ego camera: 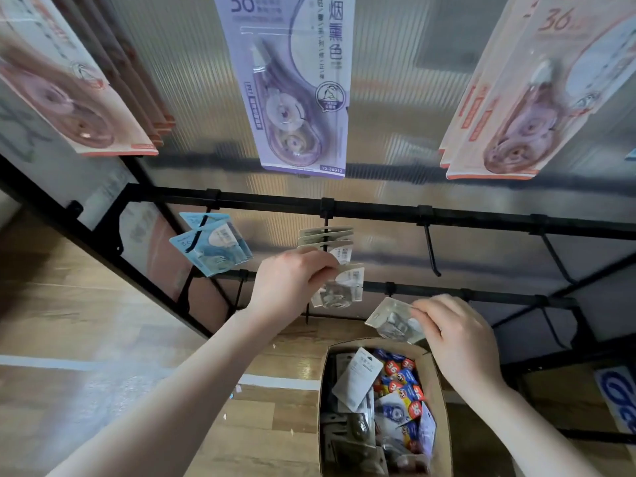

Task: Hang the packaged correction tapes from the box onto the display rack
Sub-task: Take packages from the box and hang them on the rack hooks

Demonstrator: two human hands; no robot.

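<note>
My left hand [292, 284] pinches a grey packaged correction tape [344, 287] at the front of a hook [325, 235] on the black display rack [378, 211], where several grey packs hang behind it. My right hand [457, 335] holds another grey packaged correction tape [392, 321] by its edge, just above the open cardboard box [444, 407]. The box on the floor holds several more packs, grey ones and blue-red ones.
Blue packs [210, 246] hang on the hook to the left. Two bare hooks [432, 249] stick out to the right. Above hang a purple pack [292, 80] and pink packs [537, 91] on both sides. Wooden floor lies to the left.
</note>
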